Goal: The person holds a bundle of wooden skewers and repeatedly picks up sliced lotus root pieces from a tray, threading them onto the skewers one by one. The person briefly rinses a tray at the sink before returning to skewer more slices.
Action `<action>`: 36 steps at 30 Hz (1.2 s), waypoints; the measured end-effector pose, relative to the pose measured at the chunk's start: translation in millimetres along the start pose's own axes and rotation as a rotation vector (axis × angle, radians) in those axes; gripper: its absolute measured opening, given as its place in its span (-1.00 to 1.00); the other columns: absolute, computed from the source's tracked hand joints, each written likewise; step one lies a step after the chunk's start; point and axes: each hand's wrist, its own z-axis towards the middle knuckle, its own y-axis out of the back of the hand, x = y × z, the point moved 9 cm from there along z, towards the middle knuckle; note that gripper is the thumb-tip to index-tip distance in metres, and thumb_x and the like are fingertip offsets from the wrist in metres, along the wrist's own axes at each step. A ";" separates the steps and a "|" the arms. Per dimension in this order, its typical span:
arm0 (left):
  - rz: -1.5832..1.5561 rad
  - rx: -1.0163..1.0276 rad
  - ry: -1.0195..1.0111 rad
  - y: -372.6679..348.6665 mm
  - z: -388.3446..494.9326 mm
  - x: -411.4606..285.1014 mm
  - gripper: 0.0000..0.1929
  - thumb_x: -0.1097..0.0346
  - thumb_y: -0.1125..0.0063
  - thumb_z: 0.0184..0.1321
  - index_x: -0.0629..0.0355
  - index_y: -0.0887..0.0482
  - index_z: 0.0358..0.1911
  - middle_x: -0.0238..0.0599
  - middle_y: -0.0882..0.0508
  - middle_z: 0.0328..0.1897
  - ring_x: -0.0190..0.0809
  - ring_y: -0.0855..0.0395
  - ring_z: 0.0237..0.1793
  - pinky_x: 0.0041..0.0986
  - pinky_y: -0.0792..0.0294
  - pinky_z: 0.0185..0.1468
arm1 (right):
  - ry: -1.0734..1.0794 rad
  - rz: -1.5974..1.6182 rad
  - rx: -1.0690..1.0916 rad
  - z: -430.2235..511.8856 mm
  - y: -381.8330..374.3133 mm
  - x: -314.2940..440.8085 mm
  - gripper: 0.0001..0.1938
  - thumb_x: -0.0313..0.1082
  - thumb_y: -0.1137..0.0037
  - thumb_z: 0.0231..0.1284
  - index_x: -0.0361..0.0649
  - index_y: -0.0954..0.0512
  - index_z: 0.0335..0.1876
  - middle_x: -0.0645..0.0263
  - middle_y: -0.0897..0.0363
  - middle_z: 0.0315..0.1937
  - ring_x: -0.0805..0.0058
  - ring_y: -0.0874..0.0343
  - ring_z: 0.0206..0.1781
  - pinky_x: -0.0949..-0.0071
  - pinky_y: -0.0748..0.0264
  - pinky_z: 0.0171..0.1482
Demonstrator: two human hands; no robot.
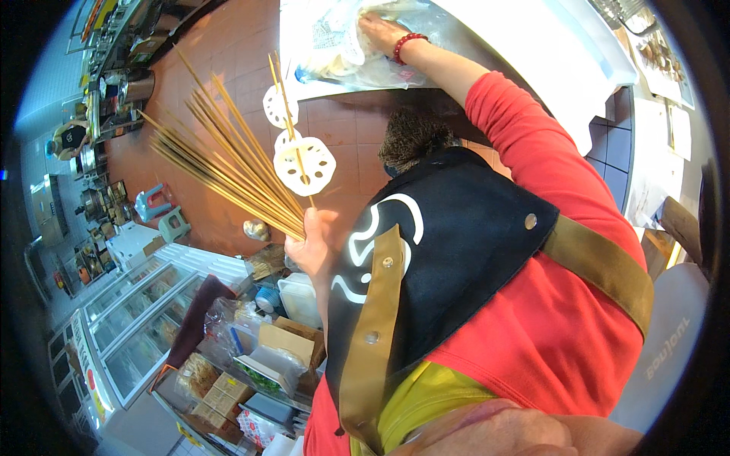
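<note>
My left hand point(311, 242) is closed around a fanned bundle of bamboo skewers point(228, 165). One skewer from it carries white lotus root slices point(305, 166), and more slices sit farther up. At the top, my right hand point(382, 33), with a red bead bracelet point(409, 45) at its wrist, reaches into or onto a clear plastic bag point(419, 71). Pale pieces point(336, 64) and white netting lie in the bag, on a white table point(322, 91). The right fingertips are partly hidden, so whether they grip anything cannot be told.
At the lower left stand a glass-topped freezer point(142, 313), cardboard boxes point(228, 393) and plastic tubs point(297, 296). Plastic stools point(173, 224) and a metallic object point(256, 229) are on the red tiled floor. Another person point(71, 139) is far off at the left, near cookware.
</note>
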 end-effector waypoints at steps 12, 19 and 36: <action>0.101 0.067 -0.016 -7.5 8.1 -6.1 -0.68 0.19 -0.02 0.24 0.28 -0.60 -0.54 -0.50 -0.47 -0.69 -0.57 -0.23 -0.69 -0.69 -0.03 -0.60 | -0.036 0.124 0.039 14.7 14.9 3.2 -0.64 -0.53 0.01 0.03 -0.16 -0.44 0.02 0.06 -0.45 0.01 0.17 -0.44 0.08 0.34 -0.39 0.09; 0.093 0.099 -0.053 -14.6 10.3 -11.8 -0.67 0.18 -0.01 0.24 0.28 -0.62 -0.55 -0.53 -0.43 -0.74 -0.57 -0.20 -0.72 -0.67 0.01 -0.62 | -0.059 0.179 -0.066 -9.4 57.3 4.8 -0.75 -0.38 0.08 0.15 -0.14 -0.53 -0.07 0.12 -0.51 -0.07 0.21 -0.50 0.00 0.35 -0.41 0.05; 0.030 0.099 -0.065 -24.3 13.1 -9.1 -0.77 0.28 -0.04 0.20 0.27 -0.62 -0.50 -0.47 -0.53 -0.68 -0.58 -0.25 -0.71 -0.68 -0.05 -0.63 | -0.111 0.960 -0.161 -98.4 143.5 5.3 -0.75 -0.26 0.09 0.25 -0.15 -0.42 -0.01 0.30 -0.49 -0.17 0.65 -0.44 -0.15 0.66 -0.47 -0.23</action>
